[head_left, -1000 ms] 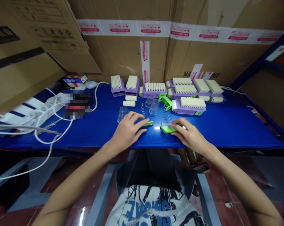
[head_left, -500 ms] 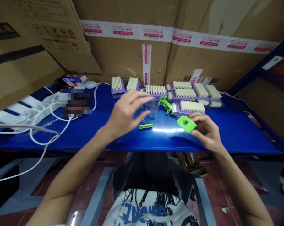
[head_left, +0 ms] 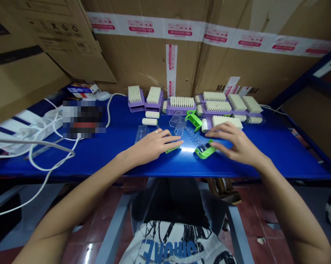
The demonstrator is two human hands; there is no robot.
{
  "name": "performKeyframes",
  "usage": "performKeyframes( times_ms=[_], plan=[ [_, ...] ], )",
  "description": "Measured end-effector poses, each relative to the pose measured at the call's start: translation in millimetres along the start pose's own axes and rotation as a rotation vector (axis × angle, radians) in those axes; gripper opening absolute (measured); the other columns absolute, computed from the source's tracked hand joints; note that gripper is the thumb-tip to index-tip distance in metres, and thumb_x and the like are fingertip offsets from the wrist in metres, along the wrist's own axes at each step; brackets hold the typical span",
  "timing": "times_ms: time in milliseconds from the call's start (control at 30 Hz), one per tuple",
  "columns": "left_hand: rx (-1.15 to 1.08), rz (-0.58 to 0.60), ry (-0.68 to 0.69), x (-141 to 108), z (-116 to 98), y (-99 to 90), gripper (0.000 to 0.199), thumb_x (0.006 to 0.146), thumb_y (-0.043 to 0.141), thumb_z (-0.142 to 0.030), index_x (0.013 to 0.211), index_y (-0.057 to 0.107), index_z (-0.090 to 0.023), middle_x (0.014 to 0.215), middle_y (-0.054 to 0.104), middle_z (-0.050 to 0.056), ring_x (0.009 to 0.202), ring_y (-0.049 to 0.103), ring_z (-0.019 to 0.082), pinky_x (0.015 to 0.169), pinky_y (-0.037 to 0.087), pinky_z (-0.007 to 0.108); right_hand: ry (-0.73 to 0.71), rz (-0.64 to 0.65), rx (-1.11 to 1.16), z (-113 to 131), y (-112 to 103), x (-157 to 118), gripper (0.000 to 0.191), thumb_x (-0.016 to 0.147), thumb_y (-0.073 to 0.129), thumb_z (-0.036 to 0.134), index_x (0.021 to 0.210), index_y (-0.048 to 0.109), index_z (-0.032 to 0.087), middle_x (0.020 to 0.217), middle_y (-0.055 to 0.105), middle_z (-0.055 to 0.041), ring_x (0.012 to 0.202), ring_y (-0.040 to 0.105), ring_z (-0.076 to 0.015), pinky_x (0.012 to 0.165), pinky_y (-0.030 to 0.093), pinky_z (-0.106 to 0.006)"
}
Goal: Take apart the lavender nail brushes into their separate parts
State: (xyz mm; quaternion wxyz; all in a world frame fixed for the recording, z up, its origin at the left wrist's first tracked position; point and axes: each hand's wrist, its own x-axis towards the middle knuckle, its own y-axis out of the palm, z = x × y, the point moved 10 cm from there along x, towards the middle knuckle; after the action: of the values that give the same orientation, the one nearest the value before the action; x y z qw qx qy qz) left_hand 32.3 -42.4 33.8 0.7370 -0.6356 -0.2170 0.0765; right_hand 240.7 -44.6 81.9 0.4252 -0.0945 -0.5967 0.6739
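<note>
Step in hand, as judged: loose green parts being handled on the blue tabletop. Landmark: angular green plastic bracket.

Right hand: grip spread, thumb tip at the curved green plastic piece, nearer the person than the bracket; contact uncertain. Left hand: fingers extended over the thin green plastic strip, left of and nearer than the bracket; whether it grasps the strip, cannot tell.

Next move probably calls for a light fingertip pinch on an edge, clear of the thin metal coil spring just nearer than the bracket.

Counts: loose green parts, 3. Purple brushes with cream bristles, 8, behind and either side of the bracket. Loose cream rollers, 2, to its left. Clear plastic boxes, apparently 3, also left. Springs: overlap, uncertain.
</note>
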Motion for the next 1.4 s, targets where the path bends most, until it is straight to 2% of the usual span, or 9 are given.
performKeyframes(
  times_ms=[167, 300, 433, 600, 733, 833, 967, 1200, 1400],
  plan=[
    [-0.054, 0.011, 0.075, 19.4, -7.6, -6.8, 0.046, 0.111, 0.053, -0.009, 0.151, 0.072, -0.02, 0.118, 0.087, 0.01, 0.122, 0.07, 0.031, 0.099, 0.055, 0.047, 0.198, 0.111, -0.297, -56.7, 25.0, 76.9, 0.04, 0.105, 0.064, 0.033, 0.137, 0.079, 0.015, 0.121, 0.084, -0.017, 0.11, 0.072, -0.0371, 0.1, 0.057, -0.054],
    [-0.246, -0.174, 0.06, 25.5, -3.2, -33.4, 0.045, 0.11, 0.053, -0.011, 0.151, 0.071, -0.018, 0.121, 0.081, 0.012, 0.114, 0.075, 0.025, 0.101, 0.06, 0.041, 0.341, 0.2, -0.409, -82.1, 55.1, 107.5, 0.054, 0.098, 0.071, 0.034, 0.149, 0.074, 0.014, 0.109, 0.084, -0.0174, 0.109, 0.074, -0.0398, 0.089, 0.058, -0.049],
    [-0.513, -0.443, -0.107, 30.7, 31.6, -62.8, 0.048, 0.103, 0.068, -0.015, 0.15, 0.069, -0.02, 0.117, 0.08, 0.007, 0.098, 0.078, 0.018, 0.091, 0.065, 0.033, 0.399, -0.02, -0.371, -80.6, 35.7, 104.1, 0.051, 0.095, 0.069, 0.026, 0.144, 0.075, 0.013, 0.117, 0.084, -0.0212, 0.11, 0.077, -0.0428, 0.092, 0.061, -0.055],
    [-0.716, -0.596, -0.355, 46.7, 73.8, -59.6, 0.053, 0.086, 0.093, -0.026, 0.133, 0.068, -0.014, 0.101, 0.082, 0.004, 0.077, 0.078, 0.016, 0.072, 0.062, 0.027, 0.346, -0.451, -0.074, -56.4, -15.3, 86.9, 0.042, 0.102, 0.053, 0.02, 0.134, 0.079, 0.018, 0.129, 0.085, -0.0144, 0.102, 0.08, -0.0311, 0.096, 0.064, -0.048],
    [-0.6, -0.613, -0.339, 52.1, 67.4, -54.6, 0.048, 0.086, 0.096, -0.027, 0.127, 0.075, -0.015, 0.103, 0.085, 0.004, 0.075, 0.075, 0.014, 0.072, 0.06, 0.027, 0.364, -0.403, 0.003, -30.0, -6.2, 86.9, 0.039, 0.102, 0.057, 0.024, 0.132, 0.081, 0.016, 0.115, 0.086, -0.0139, 0.105, 0.081, -0.0329, 0.096, 0.063, -0.048],
    [-0.453, -0.614, -0.271, 48.3, 55.7, -52.6, 0.042, 0.091, 0.094, -0.028, 0.129, 0.079, -0.015, 0.103, 0.084, 0.005, 0.076, 0.074, 0.015, 0.078, 0.061, 0.029, 0.407, -0.29, 0.185, -24.1, 13.9, 86.1, 0.033, 0.101, 0.06, 0.027, 0.121, 0.084, 0.017, 0.097, 0.085, -0.0089, 0.086, 0.082, -0.0289, 0.089, 0.064, -0.046],
    [-0.343, -0.608, -0.264, 41.2, 56.1, -47.0, 0.036, 0.1, 0.087, -0.035, 0.13, 0.082, -0.016, 0.101, 0.083, 0.006, 0.082, 0.075, 0.018, 0.079, 0.061, 0.03, 0.44, -0.194, 0.539, -32.2, 35.9, 79.6, 0.053, 0.1, 0.071, 0.041, 0.149, 0.071, 0.02, 0.087, 0.082, -0.0026, 0.061, 0.076, -0.0224, 0.067, 0.065, -0.041],
    [-0.19, -0.583, -0.28, 35.7, 48.6, -45.5, 0.031, 0.106, 0.078, -0.035, 0.132, 0.08, -0.018, 0.115, 0.08, 0.008, 0.098, 0.078, 0.022, 0.089, 0.064, 0.035, 0.363, -0.179, 0.486, -30.4, 38.4, 77.0, 0.053, 0.104, 0.072, 0.057, 0.141, 0.076, 0.018, 0.09, 0.076, -0.0044, 0.076, 0.07, -0.0201, 0.072, 0.06, -0.036],
    [-0.113, -0.506, -0.368, 34.2, 41.2, -42.2, 0.032, 0.105, 0.074, -0.022, 0.136, 0.077, -0.016, 0.121, 0.079, 0.01, 0.107, 0.079, 0.027, 0.096, 0.066, 0.041, 0.366, -0.254, 0.653, -20.0, 46.9, 78.6, 0.062, 0.1, 0.077, 0.064, 0.147, 0.072, 0.024, 0.132, 0.079, -0.0095, 0.102, 0.079, -0.0243, 0.088, 0.07, -0.04]
  ],
)
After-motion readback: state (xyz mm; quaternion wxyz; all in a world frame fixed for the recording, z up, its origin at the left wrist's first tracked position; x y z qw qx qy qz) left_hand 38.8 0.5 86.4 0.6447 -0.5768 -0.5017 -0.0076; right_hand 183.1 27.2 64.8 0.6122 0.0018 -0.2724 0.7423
